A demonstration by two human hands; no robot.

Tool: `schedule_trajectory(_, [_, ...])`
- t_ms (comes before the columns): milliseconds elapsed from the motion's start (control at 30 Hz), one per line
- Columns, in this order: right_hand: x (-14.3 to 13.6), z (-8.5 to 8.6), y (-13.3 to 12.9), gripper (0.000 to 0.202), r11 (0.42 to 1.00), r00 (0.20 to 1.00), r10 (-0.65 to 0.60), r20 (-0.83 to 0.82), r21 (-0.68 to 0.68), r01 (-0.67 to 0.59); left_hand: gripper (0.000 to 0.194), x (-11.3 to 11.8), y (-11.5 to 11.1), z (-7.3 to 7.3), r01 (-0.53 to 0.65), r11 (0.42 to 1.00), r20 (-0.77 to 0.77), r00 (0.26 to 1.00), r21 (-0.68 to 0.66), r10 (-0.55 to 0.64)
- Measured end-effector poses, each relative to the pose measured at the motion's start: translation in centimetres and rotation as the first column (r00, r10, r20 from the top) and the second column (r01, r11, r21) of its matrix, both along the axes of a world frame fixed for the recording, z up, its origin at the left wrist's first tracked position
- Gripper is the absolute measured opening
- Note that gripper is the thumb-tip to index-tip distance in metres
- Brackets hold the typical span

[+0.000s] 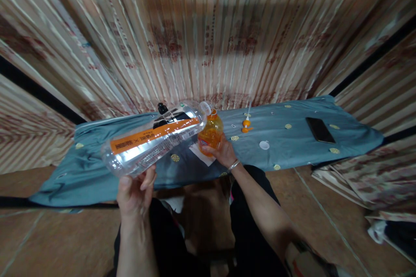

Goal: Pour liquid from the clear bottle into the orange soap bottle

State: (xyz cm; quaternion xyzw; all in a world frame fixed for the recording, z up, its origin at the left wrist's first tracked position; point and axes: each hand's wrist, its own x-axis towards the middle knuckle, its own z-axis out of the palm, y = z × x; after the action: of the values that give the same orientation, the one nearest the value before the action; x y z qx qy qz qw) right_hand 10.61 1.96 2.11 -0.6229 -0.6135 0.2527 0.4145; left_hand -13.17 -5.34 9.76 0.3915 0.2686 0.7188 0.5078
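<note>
My left hand grips the base end of a large clear plastic bottle with an orange and silver label. The bottle is tilted, its white mouth at the upper right, right by the neck of a smaller orange bottle. Whether the two mouths touch I cannot tell. My right hand, a bangle on its wrist, is wrapped round the lower part of the orange bottle and holds it upright. Beneath it lies a white sheet of paper. An orange pump top with a pale tube lies to the right.
A blue-green cloth covers the narrow table. On it a black phone lies at the right. A black bottle top shows behind the clear bottle. Pleated curtains stand behind, and dark poles flank the table.
</note>
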Motion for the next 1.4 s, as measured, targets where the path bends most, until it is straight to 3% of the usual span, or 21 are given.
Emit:
schedule_trajectory(833, [-0.2,1.0,-0.5,0.062,0.999,1.000,0.008,-0.023,-0.037,-0.008,0.046,0.1,-0.1,0.1,-0.001,1.000,-0.009,1.000,0.001,0.001])
schedule_trajectory(1400, [-0.1,0.3,-0.1,0.063,1.000,1.000,0.002,-0.014,-0.014,-0.003,0.046,0.2,-0.1,0.1,-0.008,1.000,0.011,1.000,0.000,0.008])
